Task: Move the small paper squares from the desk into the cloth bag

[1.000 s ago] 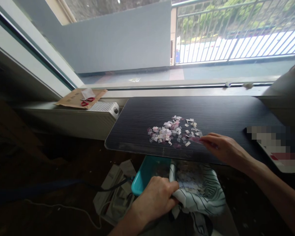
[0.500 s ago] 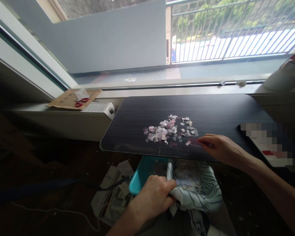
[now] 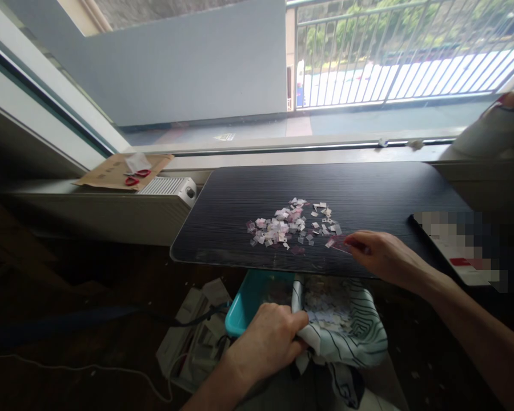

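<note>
On the dark table lies a loose pile of small white and pinkish square pieces [image 3: 278, 228], some of them see-through. My right hand [image 3: 379, 251] is at the table's front, right of the pile, its thumb and fingers pinched on a thin pinkish see-through strip [image 3: 340, 243]. The strip points left to the nearest pieces, and its held end is hidden by the fingers. Below the table edge, my left hand [image 3: 272, 337] grips the rim of a pale cloth [image 3: 360, 342] with dark wavy lines. The cloth forms an open pouch with many similar small pieces [image 3: 329, 308] inside.
A turquoise bin [image 3: 240, 311] stands left of the pouch under the table [image 3: 223, 194]. A blurred-out flat object [image 3: 458, 251] lies on the table's right. Red-handled scissors [image 3: 137, 176] rest on a brown envelope [image 3: 107, 171] by the window, beside a white radiator [image 3: 171, 188].
My view has shifted slightly, so the table appears a little further left. The strip's left tip is slightly higher. Both hands keep their grips.
</note>
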{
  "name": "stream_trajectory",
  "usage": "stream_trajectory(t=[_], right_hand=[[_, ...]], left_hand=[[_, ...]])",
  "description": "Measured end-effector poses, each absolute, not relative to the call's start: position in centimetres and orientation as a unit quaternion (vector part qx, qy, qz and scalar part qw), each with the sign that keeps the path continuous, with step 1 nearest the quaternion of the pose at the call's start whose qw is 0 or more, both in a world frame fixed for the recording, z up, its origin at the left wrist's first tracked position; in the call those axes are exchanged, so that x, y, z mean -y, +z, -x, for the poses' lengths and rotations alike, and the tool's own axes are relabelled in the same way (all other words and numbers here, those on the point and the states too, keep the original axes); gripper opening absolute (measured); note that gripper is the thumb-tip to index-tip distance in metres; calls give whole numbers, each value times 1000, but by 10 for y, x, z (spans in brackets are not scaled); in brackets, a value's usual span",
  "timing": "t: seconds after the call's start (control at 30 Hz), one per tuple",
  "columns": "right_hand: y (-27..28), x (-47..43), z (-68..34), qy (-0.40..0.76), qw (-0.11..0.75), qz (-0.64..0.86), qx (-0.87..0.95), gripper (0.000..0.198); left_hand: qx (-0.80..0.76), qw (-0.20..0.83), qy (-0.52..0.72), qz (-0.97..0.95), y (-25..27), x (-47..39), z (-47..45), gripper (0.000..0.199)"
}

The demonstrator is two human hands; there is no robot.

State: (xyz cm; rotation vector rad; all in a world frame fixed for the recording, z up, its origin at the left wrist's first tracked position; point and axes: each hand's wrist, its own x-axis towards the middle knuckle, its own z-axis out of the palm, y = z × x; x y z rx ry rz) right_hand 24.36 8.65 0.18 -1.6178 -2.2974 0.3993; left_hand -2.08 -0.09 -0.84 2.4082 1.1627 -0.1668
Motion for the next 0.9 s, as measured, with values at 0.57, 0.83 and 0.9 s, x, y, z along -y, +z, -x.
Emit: stream_trajectory(t=[0.57, 0.83, 0.9], right_hand=[[-3, -101, -229, 111, 174, 550, 809, 25], [-6, -87, -198, 155, 155, 480, 850, 26], [-5, -91, -197, 133, 163, 496, 842, 27]], left_hand=[[-368, 195, -62, -907, -6, -5, 1, 13], [-359, 215, -70, -905, -2, -8, -1, 17], [-358, 215, -70, -906, -1, -8, -1, 17]])
